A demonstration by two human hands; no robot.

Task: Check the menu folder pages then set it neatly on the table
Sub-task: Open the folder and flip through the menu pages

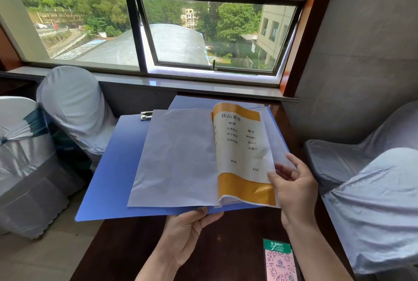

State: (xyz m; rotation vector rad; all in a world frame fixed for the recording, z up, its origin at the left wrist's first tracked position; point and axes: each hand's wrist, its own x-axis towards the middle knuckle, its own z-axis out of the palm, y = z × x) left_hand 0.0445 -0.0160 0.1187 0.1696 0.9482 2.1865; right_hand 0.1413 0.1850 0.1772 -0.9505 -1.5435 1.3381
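Mid-check | left hand [187, 228] pinches open blue plastic menu folder [113, 167] at its near edge (overhanging dark wooden table [226, 246]) | right hand [294, 185] fingers lift orange-banded printed page [244, 156] | risk: loose creased sheets slide out or folder tips.

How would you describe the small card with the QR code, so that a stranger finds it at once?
Start at the dark wooden table under the window. Below the open blue menu folder, at the near edge beside the right forearm, lies the card. It alone is pink with a green header and a QR pattern.
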